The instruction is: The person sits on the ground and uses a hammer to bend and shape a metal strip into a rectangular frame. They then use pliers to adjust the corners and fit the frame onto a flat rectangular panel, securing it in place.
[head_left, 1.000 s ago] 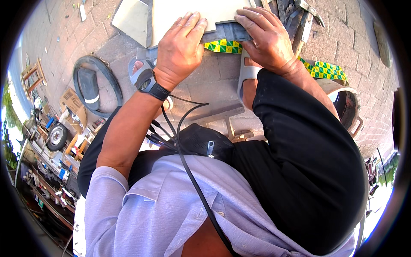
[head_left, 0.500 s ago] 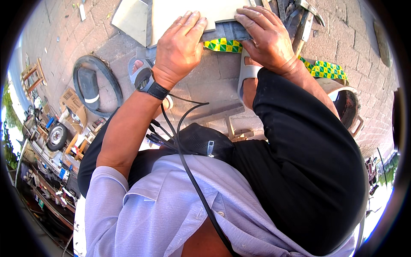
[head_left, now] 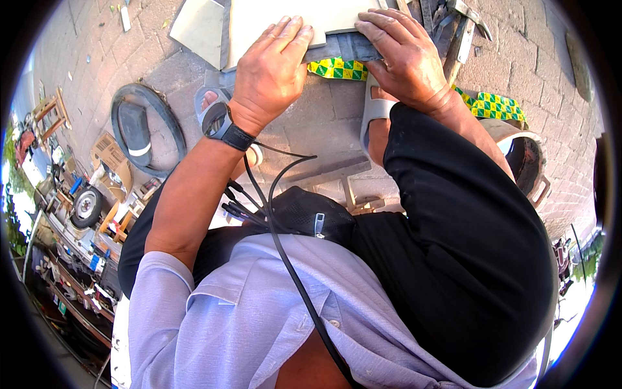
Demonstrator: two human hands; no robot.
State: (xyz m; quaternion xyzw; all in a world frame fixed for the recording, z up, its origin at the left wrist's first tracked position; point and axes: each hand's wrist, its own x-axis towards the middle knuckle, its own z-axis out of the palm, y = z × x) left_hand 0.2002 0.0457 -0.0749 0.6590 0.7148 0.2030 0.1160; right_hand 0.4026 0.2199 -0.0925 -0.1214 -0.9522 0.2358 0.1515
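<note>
A cream flat sheet (head_left: 337, 14) with a notched near edge lies on a dark grey board (head_left: 350, 48) at the top of the view. My left hand (head_left: 271, 72) rests on the left part of the sheet, fingers stretched out flat and side by side. Over the right part lies my right hand (head_left: 408, 57), its fingers also extended across the sheet and board edge, the thumb lower, by the board's near side. Neither hand is wrapped round anything that I can see. A second pale panel (head_left: 198, 32) sits left of the board. Below the board's edge hangs a green and yellow checked strip (head_left: 337, 69).
A hammer (head_left: 468, 19) and wooden pieces lie right of the board. Beside my right leg stands a round container (head_left: 526, 155). A black tyre ring (head_left: 120, 110) is on the paving to the left, beyond it a cardboard box (head_left: 110, 155), a small wheel (head_left: 86, 206) and cluttered shelves.
Both hands stay in place on the sheet. At the far left edge, a dark red shape and a pale panel have come into view.
</note>
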